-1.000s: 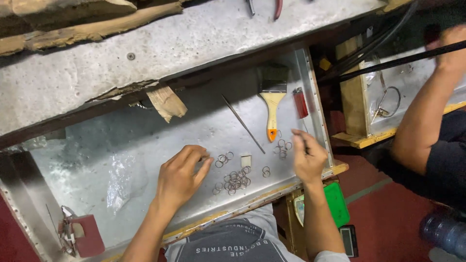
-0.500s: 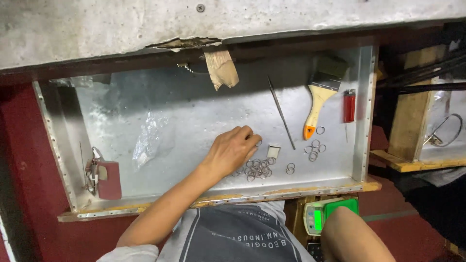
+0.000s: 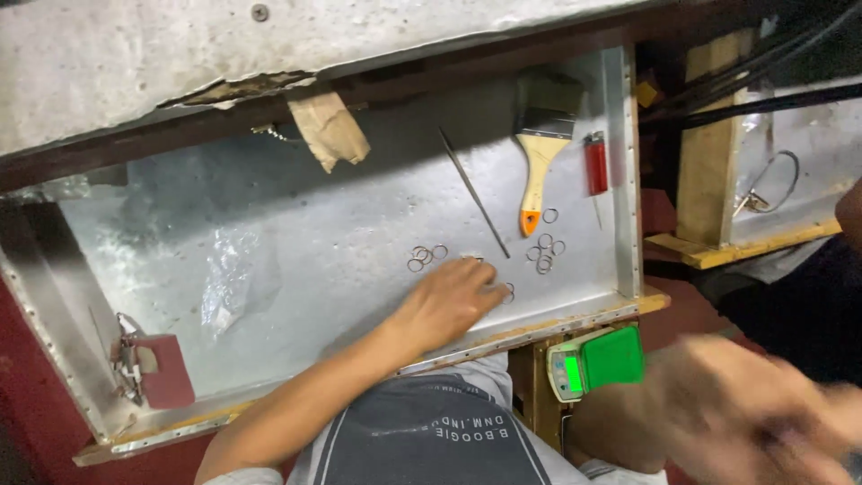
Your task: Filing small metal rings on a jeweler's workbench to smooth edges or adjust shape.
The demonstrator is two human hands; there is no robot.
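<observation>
left hand (image 3: 449, 301) covering metal rings (image 3: 426, 256), tray (image 3: 269, 216)

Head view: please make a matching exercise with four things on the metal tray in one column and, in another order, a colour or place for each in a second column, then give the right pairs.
Things:
1. paintbrush
2. lighter
3. left hand
4. small scale

Descriptions:
A. red, lying beside the brush handle
B. green, below the front edge of the metal tray
C. pale handle with an orange tip
D. resting over small metal rings near the front edge

Pairs: 1-C, 2-A, 3-D, 4-B
</observation>
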